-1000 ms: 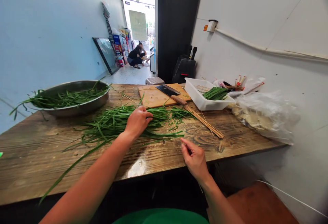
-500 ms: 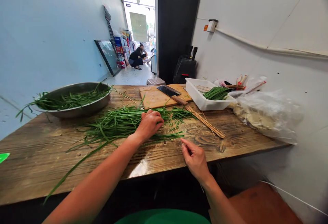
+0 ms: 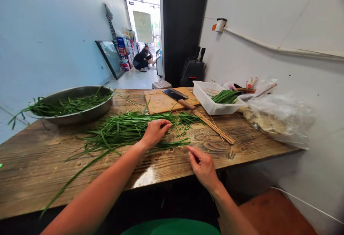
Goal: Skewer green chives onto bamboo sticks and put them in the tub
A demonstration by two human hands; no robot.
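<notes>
A loose pile of garlic chives (image 3: 118, 129) lies across the wooden table in front of me. Over its right part is my left hand (image 3: 155, 132), thumb and fingertips pinched together; whatever may be between them is too small to make out. A thin separate bunch of chives (image 3: 176, 143) sticks out to the right beneath that hand. Just off its cut ends, my right hand (image 3: 203, 165) is closed in a pinch near the table's front edge, its grip contents hidden. Short chive pieces (image 3: 189, 118) and bits lie beyond the hands.
Bamboo skewers (image 3: 215, 126) lie right of the pile. Behind are a cleaver (image 3: 174, 94) on a cutting board (image 3: 154, 102), a white plastic tub (image 3: 223, 109) with chives, and a plastic bag (image 3: 279, 116). A metal basin (image 3: 77, 116) of chives stands left. Two people (image 3: 141, 61) crouch far back.
The fingers of my left hand have gone from curled down at the chives to a raised pinch. My right hand stays nearly in place. The view has shifted slightly.
</notes>
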